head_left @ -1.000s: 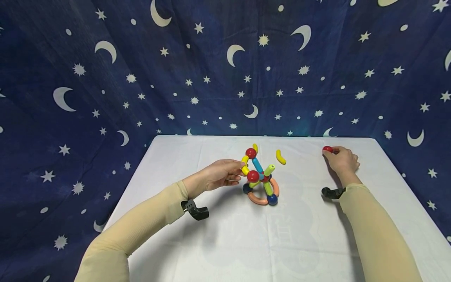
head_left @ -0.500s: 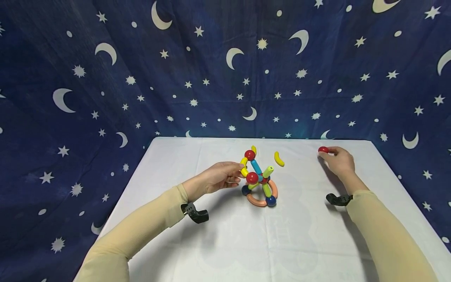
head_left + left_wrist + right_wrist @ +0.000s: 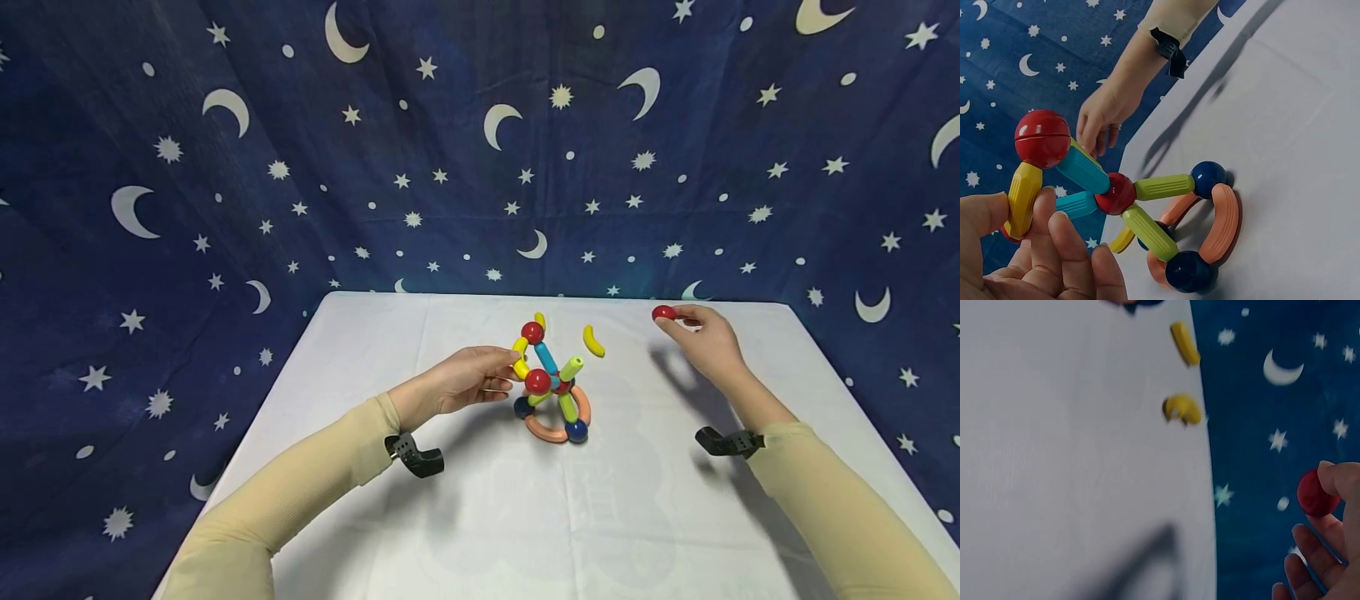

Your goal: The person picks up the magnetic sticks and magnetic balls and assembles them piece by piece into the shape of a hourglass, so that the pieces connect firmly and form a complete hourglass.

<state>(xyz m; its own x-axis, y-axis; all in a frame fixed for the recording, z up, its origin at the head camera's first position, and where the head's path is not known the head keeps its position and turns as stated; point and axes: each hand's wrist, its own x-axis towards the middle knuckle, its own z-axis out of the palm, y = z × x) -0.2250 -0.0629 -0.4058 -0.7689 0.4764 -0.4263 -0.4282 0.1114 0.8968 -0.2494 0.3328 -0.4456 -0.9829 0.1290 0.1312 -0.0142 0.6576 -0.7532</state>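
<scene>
My left hand point(image 3: 471, 379) pinches a curved yellow rod point(image 3: 1023, 192) between thumb and fingers. That rod joins two red balls at the top of a model of balls and rods. Blue rods point(image 3: 1083, 169) run from it to a central red ball point(image 3: 1115, 194). Below, light green rods point(image 3: 1164, 187) lead to dark blue balls point(image 3: 1191, 271), linked in a ring by orange curved rods point(image 3: 1221, 223) on the table. Away to the right, my right hand point(image 3: 708, 340) holds a loose red ball point(image 3: 1317, 492) between thumb and fingertips, raised over the table's far side.
Two yellow curved rods lie behind the model; the right one point(image 3: 593, 341) is in full view, the other point(image 3: 540, 320) partly hidden by a red ball. A white cloth covers the table point(image 3: 480, 533). Behind it hangs a dark blue curtain point(image 3: 450, 125) with moons and stars.
My right hand has lifted the red ball off the table and carried it leftward. My left hand keeps its grip on the yellow rod, and the model stands as before.
</scene>
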